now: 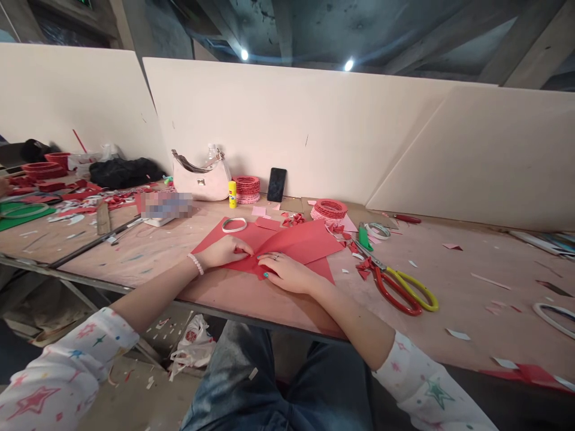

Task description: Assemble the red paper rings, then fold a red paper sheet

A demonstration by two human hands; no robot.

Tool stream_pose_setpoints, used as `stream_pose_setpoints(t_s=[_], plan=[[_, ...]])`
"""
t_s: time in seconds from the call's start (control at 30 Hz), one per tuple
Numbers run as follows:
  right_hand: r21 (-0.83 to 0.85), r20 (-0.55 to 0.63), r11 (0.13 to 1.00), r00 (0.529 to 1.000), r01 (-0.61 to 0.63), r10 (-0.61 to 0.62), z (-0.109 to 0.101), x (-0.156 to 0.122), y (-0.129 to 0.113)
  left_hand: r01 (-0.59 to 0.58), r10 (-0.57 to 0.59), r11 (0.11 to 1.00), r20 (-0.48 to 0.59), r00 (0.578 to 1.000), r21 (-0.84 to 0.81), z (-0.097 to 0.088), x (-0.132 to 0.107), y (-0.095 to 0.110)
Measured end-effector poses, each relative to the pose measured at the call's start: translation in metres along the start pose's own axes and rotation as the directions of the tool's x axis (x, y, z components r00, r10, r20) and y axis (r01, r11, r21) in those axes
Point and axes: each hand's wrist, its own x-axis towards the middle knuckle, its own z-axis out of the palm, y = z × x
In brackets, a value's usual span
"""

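My left hand [222,251], with a beaded bracelet at its wrist, lies on a folded red paper sheet [296,244], its fingertips at the fold. My right hand [285,272] presses the same sheet beside it, fingers close to my left fingertips. Beyond the paper lie a white paper ring [234,224] and a pile of small red scraps [293,220]. To the right rest yellow-and-red-handled scissors [398,291], and a coiled red paper ring [329,211] sits further back.
The pink-covered table [449,287] carries scraps throughout. Along the white partition [287,120] stand a cream handbag [200,182], a glue stick [232,194] and a black phone [277,184]. A blurred object [166,205] and a black bag [126,172] lie to the left.
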Motion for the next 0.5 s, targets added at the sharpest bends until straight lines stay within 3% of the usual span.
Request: stream_pose_setpoints(t_s=[0.27,0.5], plan=[[-0.011,-0.018,1.000,1.000,-0.006,0.006,0.0036,-0.0007,-0.0001,0.005,-0.005,0.999,0.000,1.000,0.037,0.0001,-0.0018,-0.0005],[-0.040,-0.031,0.998,0.998,0.053,-0.054,0.0103,0.0015,0.0047,0.226,-0.233,0.969,-0.066,0.970,-0.102,0.0072,0.0042,0.0051]])
